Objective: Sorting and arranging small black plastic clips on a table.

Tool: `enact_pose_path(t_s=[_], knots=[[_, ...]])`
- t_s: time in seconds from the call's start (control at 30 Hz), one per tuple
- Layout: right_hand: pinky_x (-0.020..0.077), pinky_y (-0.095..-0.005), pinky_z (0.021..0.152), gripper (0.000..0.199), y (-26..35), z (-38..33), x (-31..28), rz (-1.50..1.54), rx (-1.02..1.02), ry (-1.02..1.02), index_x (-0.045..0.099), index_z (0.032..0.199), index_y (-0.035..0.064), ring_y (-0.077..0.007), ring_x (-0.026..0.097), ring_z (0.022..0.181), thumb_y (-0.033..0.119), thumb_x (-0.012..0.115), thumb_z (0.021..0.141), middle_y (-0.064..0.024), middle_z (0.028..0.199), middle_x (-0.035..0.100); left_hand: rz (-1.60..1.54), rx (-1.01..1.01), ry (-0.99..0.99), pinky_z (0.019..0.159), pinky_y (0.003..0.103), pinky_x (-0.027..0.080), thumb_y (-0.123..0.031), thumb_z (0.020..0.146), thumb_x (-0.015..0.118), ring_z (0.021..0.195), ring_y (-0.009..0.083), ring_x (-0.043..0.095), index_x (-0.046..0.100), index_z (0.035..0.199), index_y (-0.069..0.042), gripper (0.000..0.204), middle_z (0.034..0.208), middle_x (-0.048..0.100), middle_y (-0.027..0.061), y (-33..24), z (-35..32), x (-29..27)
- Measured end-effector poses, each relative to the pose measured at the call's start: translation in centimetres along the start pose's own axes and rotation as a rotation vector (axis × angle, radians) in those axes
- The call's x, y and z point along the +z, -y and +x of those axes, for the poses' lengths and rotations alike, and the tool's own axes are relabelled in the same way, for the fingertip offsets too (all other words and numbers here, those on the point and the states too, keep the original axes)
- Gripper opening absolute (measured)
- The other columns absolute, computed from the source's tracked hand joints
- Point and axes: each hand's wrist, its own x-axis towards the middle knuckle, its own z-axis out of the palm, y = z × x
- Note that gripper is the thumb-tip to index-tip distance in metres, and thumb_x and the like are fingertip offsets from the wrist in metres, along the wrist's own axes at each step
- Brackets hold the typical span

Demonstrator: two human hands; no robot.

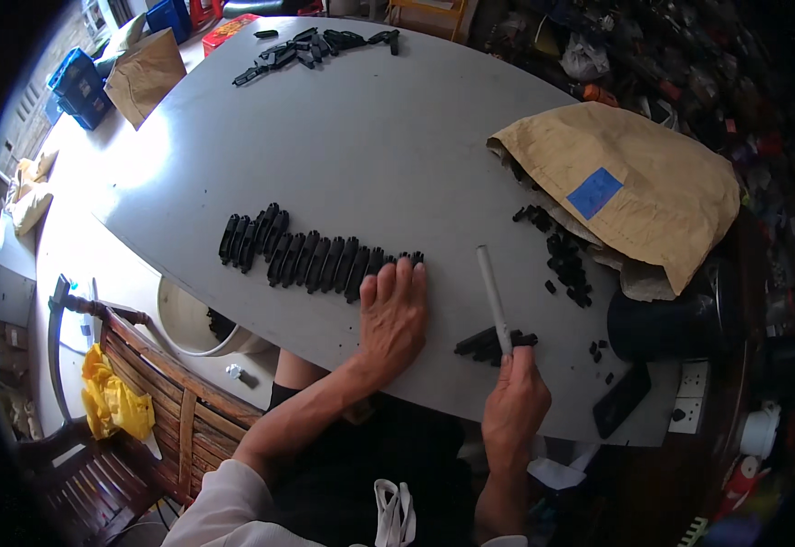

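Black parts (333, 263) line up at eleven o'clock, probably light, stiff, best pinched mid-body; long axes lean toward one. At twelve, your left hand (394, 314) rests extended fingers, together, on their right end. At two, your right hand (517, 397) grips a grey stick's (491, 290) near end; it points just left of twelve.

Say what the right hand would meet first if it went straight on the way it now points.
The right hand, holding a grey stick, would probably meet the small group of black pieces just ahead; its height above the table is unclear.
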Motion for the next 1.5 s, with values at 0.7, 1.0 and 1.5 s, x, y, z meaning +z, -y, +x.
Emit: enact_pose_path(t_s=[0.7,1.0,1.5], knots=[[0.0479,-0.0462,0.067,0.008,2.6,-0.6,1.2,-0.093,0.017,0.09,0.05,0.093,0.0024,-0.04,0.062,0.08,0.01,0.048,0.094,-0.0205,0.086,0.062,-0.493,0.011,-0.035,0.066,0.038,0.043,0.004,0.072,0.054,0.078,0.0292,0.05,0.052,0.101,0.001,0.029,0.084,0.047,0.0137,-0.8,-4.1,-0.8],[0.048,-0.0446,0.066,0.009,1.7,0.1,0.4,-0.103,0.041,0.085,0.05,0.094,0.0019,-0.0392,0.062,0.078,0.01,0.046,0.095,-0.0215,0.085,0.061,-0.455,0.021,0.008,0.068,0.036,0.044,0.001,0.074,0.057,0.079,0.0294,0.051,0.054,0.104,0.002,0.03,0.085,0.046,0.0145,-0.8,-4.0,-0.7],[0.0455,-0.0454,0.061,0.011,2.2,-0.3,0.6,-0.011,0.003,0.094,0.048,0.09,0.0023,-0.0398,0.061,0.074,0.012,0.048,0.095,-0.0201,0.08,0.06,-0.066,0.023,-0.052,0.081,0.038,0.035,-0.008,0.071,0.062,0.095,0.0276,0.045,0.055,0.112,0.004,0.043,0.099,0.047,0.0127,0.7,-1.8,-1.6]])
